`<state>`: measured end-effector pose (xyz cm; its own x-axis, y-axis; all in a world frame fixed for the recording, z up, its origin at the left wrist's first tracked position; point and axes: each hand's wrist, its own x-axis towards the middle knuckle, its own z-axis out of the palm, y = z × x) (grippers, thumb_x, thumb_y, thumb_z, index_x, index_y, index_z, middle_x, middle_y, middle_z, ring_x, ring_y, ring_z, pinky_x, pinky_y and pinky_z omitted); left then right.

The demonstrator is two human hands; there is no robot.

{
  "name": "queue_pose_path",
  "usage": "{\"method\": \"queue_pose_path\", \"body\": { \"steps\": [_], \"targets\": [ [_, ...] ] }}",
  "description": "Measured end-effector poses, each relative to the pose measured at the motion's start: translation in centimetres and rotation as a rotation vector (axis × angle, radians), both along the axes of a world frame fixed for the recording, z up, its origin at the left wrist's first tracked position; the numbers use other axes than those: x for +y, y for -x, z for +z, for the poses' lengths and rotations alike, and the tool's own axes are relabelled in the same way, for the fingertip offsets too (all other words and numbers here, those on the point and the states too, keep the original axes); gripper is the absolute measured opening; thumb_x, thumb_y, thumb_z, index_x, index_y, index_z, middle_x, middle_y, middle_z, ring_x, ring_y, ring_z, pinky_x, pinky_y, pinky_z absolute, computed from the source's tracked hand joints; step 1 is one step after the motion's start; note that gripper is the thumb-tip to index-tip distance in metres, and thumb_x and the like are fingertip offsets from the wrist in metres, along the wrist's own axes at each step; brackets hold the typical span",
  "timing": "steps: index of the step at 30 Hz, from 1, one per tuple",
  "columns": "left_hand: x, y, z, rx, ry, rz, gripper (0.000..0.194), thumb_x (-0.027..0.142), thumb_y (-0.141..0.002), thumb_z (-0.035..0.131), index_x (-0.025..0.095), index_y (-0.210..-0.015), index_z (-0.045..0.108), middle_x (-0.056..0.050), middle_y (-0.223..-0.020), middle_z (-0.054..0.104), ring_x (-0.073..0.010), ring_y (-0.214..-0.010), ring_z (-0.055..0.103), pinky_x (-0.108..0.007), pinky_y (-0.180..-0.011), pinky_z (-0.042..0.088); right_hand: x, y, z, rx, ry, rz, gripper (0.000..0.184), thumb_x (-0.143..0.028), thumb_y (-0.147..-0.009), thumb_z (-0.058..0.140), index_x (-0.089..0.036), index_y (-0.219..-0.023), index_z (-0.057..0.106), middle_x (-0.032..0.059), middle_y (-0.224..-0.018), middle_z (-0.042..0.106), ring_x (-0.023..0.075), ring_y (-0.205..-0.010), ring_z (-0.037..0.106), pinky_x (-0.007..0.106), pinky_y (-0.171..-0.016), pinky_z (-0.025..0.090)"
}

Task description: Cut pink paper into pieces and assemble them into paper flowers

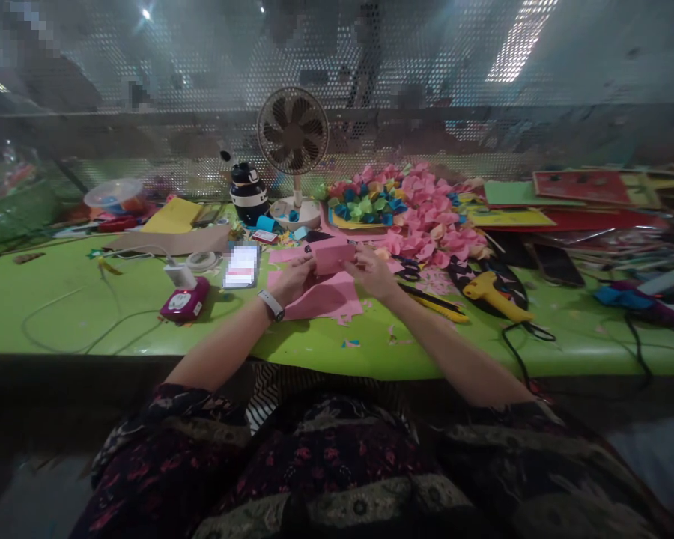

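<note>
A small piece of pink paper (332, 255) is held up between my two hands over the table. My left hand (295, 275) pinches its left edge, and my right hand (372, 272) grips the right edge. Below it, larger pink paper sheets (331, 299) lie on the green tabletop. Black-handled scissors (407, 267) rest just beyond my right hand. Close to my right forearm lies a yellow cutter knife (441, 307). A heap of pink paper flowers (427, 202) spreads behind my hands, beside a cluster of green and blue ones (368, 205).
A yellow glue gun (497, 296) with a black cord lies on the right, near a dark phone (558, 264). On the left are a lit phone (241, 266) and a purple power socket (185, 301) with cables. A fan (293, 131) and a black bottle (249, 195) stand behind.
</note>
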<state>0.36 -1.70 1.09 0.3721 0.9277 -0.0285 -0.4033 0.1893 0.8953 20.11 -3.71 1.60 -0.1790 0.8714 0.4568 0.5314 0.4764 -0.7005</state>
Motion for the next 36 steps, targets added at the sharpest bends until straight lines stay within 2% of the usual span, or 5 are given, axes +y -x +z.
{"method": "queue_pose_path", "body": {
  "steps": [3, 6, 11, 15, 36],
  "targets": [
    [-0.6, -0.3, -0.1, -0.069, 0.010, -0.036, 0.015, 0.031, -0.091, 0.069, 0.018, -0.096, 0.074, -0.008, -0.106, 0.078, -0.0225, -0.108, 0.071, -0.040, -0.103, 0.055, 0.0, 0.3, -0.3, 0.094, 0.112, -0.057, 0.058, -0.077, -0.082, 0.057, -0.023, -0.062, 0.051, 0.0043, -0.074, 0.061, 0.0208, -0.077, 0.061, 0.034, -0.073, 0.051],
    [-1.0, -0.3, -0.1, -0.109, 0.007, -0.097, 0.030, 0.047, -0.089, 0.071, 0.018, -0.091, 0.072, -0.008, -0.101, 0.078, -0.0237, -0.106, 0.072, -0.043, -0.105, 0.054, -0.3, 0.4, -0.1, 0.106, 0.164, -0.081, 0.061, -0.081, -0.078, 0.058, -0.023, -0.060, 0.047, -0.0010, -0.059, 0.051, 0.0155, -0.059, 0.050, 0.030, -0.060, 0.042],
    [-1.6, -0.1, -0.2, 0.017, -0.169, -0.114, 0.028, 0.035, -0.073, 0.088, 0.017, -0.085, 0.070, -0.006, -0.097, 0.078, -0.0211, -0.106, 0.072, -0.040, -0.108, 0.049, -0.8, 0.7, 0.4, 0.076, 0.103, -0.104, 0.062, -0.080, -0.078, 0.058, -0.022, -0.058, 0.051, 0.0010, -0.059, 0.058, 0.0154, -0.060, 0.051, 0.030, -0.060, 0.041],
    [-1.9, -0.2, -0.2, 0.067, -0.228, -0.116, 0.031, 0.037, -0.074, 0.087, 0.017, -0.095, 0.075, -0.007, -0.105, 0.078, -0.0190, -0.102, 0.072, -0.039, -0.105, 0.050, -0.9, 0.8, 0.0, 0.137, 0.110, -0.076, 0.061, -0.080, -0.077, 0.061, -0.022, -0.061, 0.053, 0.0016, -0.061, 0.063, 0.0169, -0.062, 0.060, 0.030, -0.063, 0.046],
    [-1.9, -0.1, -0.3, 0.099, -0.196, -0.118, 0.039, 0.045, -0.074, 0.087, 0.017, -0.100, 0.079, -0.010, -0.111, 0.079, -0.0223, -0.107, 0.073, -0.040, -0.108, 0.050, -1.2, 1.3, -0.3, 0.368, 0.160, 0.024, 0.066, -0.083, -0.065, 0.071, -0.021, -0.060, 0.048, -0.0034, -0.056, 0.052, 0.0141, -0.051, 0.063, 0.024, -0.047, 0.047]
  ]
}}
